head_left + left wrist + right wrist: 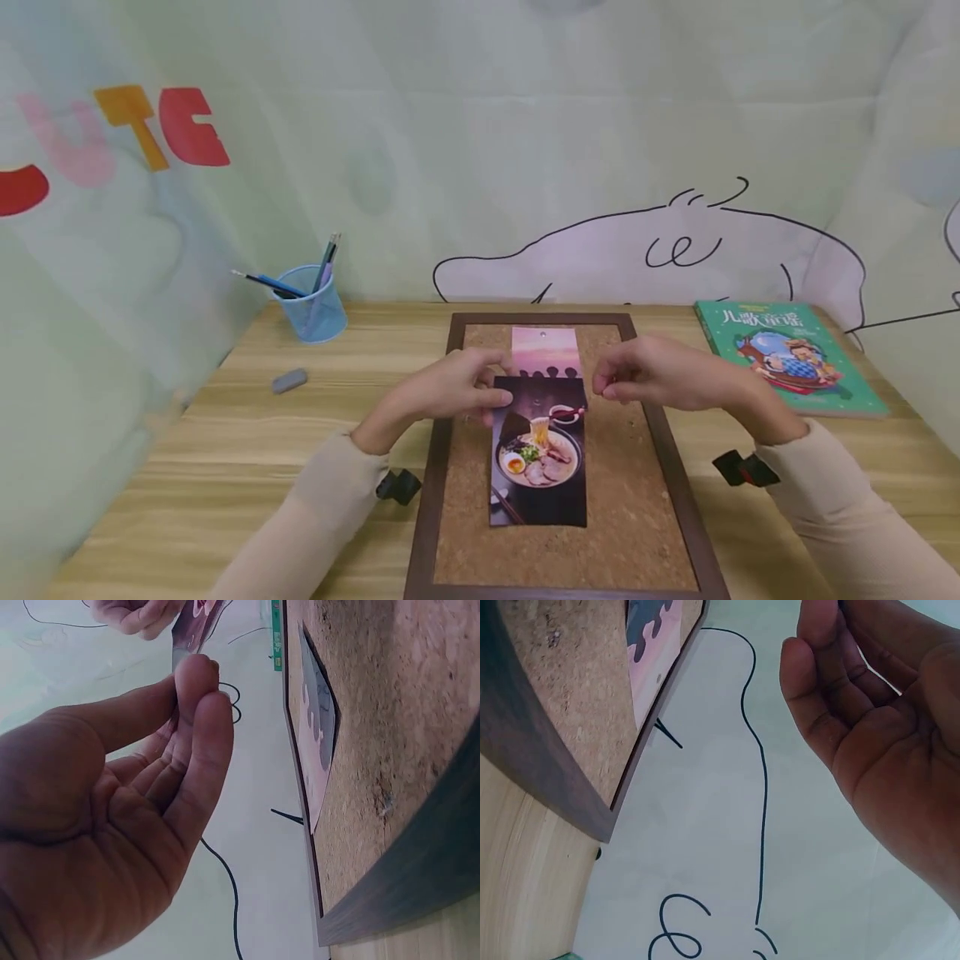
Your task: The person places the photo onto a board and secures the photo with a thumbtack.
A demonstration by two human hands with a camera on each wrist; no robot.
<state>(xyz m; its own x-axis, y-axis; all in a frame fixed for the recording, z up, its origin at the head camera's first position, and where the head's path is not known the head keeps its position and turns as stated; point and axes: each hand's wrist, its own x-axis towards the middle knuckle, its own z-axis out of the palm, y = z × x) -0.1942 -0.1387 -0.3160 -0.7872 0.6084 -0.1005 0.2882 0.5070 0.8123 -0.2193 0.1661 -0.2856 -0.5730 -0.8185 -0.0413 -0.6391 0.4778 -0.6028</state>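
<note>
My left hand (468, 385) pinches a photo print of a ramen bowl (538, 467) by its upper left edge. The print is held above a cork board (630, 517) with a brown frame, and an edge of it shows past the fingertips in the left wrist view. Beyond it, a pink sunset print (545, 346) lies on the board with a small round pin at its top. Near the ramen print's upper right corner hovers my right hand (660, 375), apart from the print, fingers bent and thumb close to them. Whether something tiny sits between those fingertips is hidden.
A blue mesh pen cup (313, 315) with several pencils stands at the table's back left, a grey eraser (289, 381) in front of it. At the back right lies a green children's book (791, 358). A printed curtain (480, 167) hangs behind the wooden table (225, 483).
</note>
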